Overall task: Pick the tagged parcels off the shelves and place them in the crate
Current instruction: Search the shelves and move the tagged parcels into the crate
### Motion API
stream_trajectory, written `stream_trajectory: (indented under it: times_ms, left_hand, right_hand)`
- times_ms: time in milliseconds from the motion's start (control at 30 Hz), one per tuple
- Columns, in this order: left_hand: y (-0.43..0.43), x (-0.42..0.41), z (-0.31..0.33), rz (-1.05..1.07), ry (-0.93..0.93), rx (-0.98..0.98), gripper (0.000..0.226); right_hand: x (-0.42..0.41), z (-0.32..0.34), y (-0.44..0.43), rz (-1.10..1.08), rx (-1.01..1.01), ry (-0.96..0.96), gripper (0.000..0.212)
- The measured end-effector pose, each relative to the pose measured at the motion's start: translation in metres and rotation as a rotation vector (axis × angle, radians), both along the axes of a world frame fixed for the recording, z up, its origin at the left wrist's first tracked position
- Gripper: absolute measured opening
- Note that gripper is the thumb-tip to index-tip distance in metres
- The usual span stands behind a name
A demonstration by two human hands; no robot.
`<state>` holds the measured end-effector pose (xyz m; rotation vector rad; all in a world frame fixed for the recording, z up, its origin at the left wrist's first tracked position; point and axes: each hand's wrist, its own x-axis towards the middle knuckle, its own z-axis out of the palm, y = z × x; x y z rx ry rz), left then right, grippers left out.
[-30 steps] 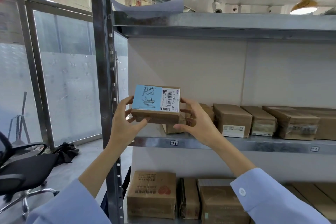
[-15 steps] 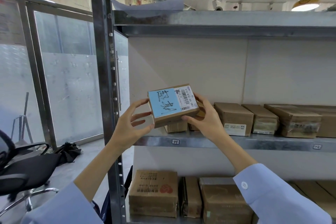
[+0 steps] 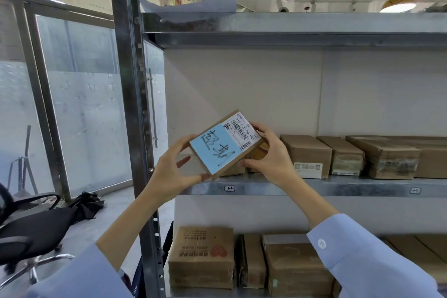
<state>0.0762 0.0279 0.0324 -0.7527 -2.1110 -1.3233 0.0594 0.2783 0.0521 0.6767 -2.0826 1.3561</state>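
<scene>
Before the middle shelf [image 3: 314,187], 2 hands, left [image 3: 169,172] and right [image 3: 271,159], grip 1 tagged parcel [image 3: 225,144] with their fingers.

I am reading "516-K20-00 081" beside barcodes on the white label [image 3: 244,133] of the tilted parcel [image 3: 226,144]. Its blue tag [image 3: 212,151] is carrying black handwriting that I cannot make out. Print on the lower carton [image 3: 202,255] is staying too blurred.

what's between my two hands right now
In the head view, a small cardboard parcel with a blue tag, tilted, gripped at opposite ends by the left hand and the right hand.
</scene>
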Motion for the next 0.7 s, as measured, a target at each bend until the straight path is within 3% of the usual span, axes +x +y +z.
stream_trajectory:
  times_ms: [367,700]
  left_hand:
    - [0.003,0.001,-0.008,0.052,0.068,0.080,0.076]
    - [0.009,0.002,-0.014,0.106,0.104,0.175,0.078]
  right_hand:
    - [0.000,0.001,-0.004,-0.153,0.002,0.138,0.078]
    - [0.002,0.000,-0.013,-0.010,0.036,0.057,0.086]
